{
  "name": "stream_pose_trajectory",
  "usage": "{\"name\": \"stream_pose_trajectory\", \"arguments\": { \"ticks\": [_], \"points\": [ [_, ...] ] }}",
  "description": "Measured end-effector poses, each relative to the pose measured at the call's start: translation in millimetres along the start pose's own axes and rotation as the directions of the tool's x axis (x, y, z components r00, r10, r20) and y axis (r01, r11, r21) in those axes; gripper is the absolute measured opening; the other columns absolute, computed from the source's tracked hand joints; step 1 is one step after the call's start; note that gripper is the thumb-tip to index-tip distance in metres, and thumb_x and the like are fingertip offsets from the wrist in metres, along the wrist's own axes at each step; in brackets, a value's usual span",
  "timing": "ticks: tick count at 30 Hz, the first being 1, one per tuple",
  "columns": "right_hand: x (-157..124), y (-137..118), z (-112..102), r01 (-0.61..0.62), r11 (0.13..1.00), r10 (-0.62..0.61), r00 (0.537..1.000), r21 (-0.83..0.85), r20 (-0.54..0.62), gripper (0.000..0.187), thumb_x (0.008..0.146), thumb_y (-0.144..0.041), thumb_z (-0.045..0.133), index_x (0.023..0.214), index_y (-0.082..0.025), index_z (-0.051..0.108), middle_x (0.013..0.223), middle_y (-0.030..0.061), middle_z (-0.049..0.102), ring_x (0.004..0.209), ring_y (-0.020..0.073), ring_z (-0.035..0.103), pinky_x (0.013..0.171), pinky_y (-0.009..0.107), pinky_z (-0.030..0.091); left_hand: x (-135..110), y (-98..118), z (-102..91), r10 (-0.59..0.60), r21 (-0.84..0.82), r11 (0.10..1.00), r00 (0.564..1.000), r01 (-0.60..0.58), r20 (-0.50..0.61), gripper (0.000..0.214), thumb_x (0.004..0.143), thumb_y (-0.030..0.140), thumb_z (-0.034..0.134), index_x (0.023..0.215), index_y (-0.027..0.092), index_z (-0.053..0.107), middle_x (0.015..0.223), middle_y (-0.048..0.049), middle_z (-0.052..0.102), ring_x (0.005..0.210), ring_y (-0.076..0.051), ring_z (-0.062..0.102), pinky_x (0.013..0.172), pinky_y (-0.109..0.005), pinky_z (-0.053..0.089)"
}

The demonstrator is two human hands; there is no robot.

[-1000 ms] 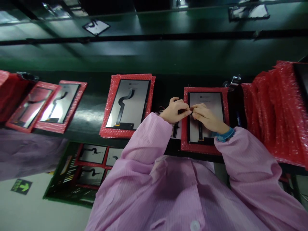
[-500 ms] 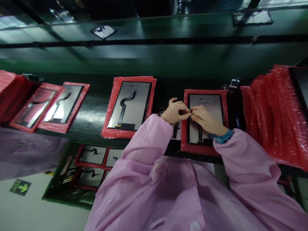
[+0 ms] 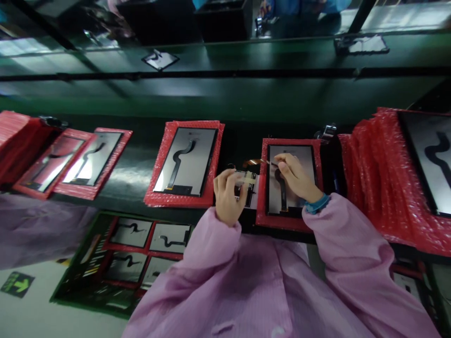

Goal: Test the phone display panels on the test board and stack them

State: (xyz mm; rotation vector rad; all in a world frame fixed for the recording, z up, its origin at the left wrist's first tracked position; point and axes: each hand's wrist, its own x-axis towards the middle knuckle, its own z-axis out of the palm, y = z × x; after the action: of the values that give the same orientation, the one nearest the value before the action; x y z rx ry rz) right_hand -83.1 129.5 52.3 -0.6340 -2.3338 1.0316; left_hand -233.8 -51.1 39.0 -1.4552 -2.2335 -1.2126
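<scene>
My right hand [image 3: 296,177] is over a display panel [image 3: 303,155] lying on red bubble wrap [image 3: 260,206]. Its fingertips pinch the upper end of the panel's black flex cable [image 3: 283,192]. A copper-coloured strip [image 3: 252,162] sticks out left from those fingers; whether it belongs to the same cable is unclear. To the left, my left hand [image 3: 229,197] is curled, with a pale yellow strip [image 3: 248,179] at its thumb and fingertips, slightly blurred. Under that strip lies a small circuit board [image 3: 252,197], partly hidden by the hand.
Another panel [image 3: 200,164] on red wrap lies left, with two more beyond it. Red bubble-wrap bags [image 3: 369,178] are stacked at right beside a panel [image 3: 428,155]. A green crate [image 3: 75,270] with panels stands below the table edge. A person's sleeve [image 3: 38,230] shows at left.
My hands were together over the panel's left edge. The left has moved left and down, with the pale strip at its fingers; the right stays near the panel. The copper-coloured strip now shows.
</scene>
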Motion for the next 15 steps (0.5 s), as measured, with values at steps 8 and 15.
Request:
{"name": "stream_pose_trajectory", "arguments": {
  "ticks": [8,15],
  "points": [
    [-2.3,-2.4,-2.4,0.0,0.993,-0.012,0.994,-0.116,-0.104,0.047,0.103,-0.057,0.029,0.11,-0.023,0.06,0.112,0.0102,0.065,0.111,0.027,0.054,0.101,0.046,0.041,-57.3,-12.5,2.8,0.103,0.193,0.969,0.962,-0.155,0.254,0.033,0.101,0.021,0.047,0.126,0.024,0.068,0.137,-0.0175,0.052,0.118,-0.03,0.055,0.101,-0.049,0.048],
    [-2.3,-5.6,-4.0,0.015,0.988,-0.034,0.992,-0.153,-0.124,0.043,0.105,-0.051,0.03,0.107,-0.021,0.062,0.112,0.0109,0.065,0.111,0.028,0.053,0.102,0.047,0.041,-59.6,-13.0,6.6,0.163,0.195,0.957,0.955,-0.214,0.248,0.038,0.098,0.015,0.047,0.128,0.024,0.069,0.139,-0.0168,0.058,0.122,-0.032,0.054,0.104,-0.052,0.049]
  ]
}}
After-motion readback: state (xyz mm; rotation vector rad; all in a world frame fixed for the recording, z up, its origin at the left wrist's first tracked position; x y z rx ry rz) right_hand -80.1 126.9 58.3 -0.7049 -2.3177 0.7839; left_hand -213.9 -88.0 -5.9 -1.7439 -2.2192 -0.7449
